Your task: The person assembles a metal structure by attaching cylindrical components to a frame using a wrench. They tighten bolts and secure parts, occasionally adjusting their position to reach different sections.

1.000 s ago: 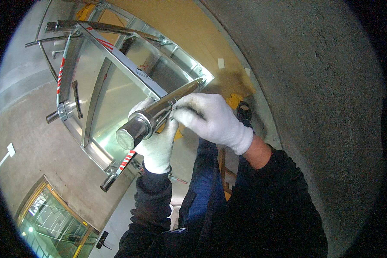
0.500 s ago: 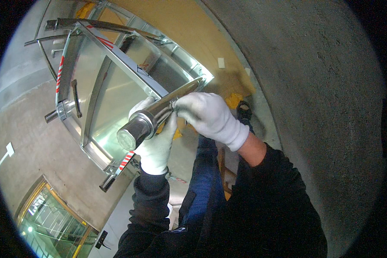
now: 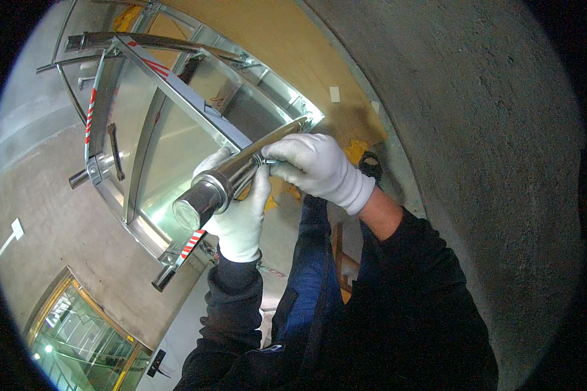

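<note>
Nearly together, right fingers (image 3: 291, 151) pinch a small metal piece (image 3: 270, 161).

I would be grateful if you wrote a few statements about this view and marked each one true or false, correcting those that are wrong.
1. The left hand and the right hand both wear white gloves. True.
2. The right hand's fingers are at a small metal piece beside the tube. True.
3. The left hand is well away from the tube. False: it is wrapped around the tube from below.
4. A dark wrench shows to the left of both hands, touching neither. True.
5. The tube is dull red. False: it is shiny and silver-grey.
</note>
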